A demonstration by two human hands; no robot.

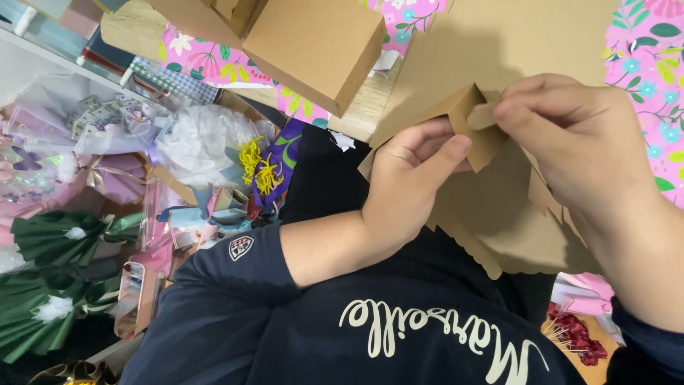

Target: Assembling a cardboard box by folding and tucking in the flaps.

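A flat brown cardboard box blank (491,207) with scalloped edges lies over my lap and the table edge. My left hand (410,178) pinches a folded corner of it from below, thumb on top. My right hand (584,142) grips a small tab at the same folded corner (470,117) from the right. Both hands meet at that raised fold near the middle of the view.
A finished brown cardboard box (313,46) stands on the wooden table (360,110) over floral pink paper (645,64). Wrapped bouquets, green paper cones (50,242) and ribbons crowd the floor at left. Red items on sticks (577,339) lie at lower right.
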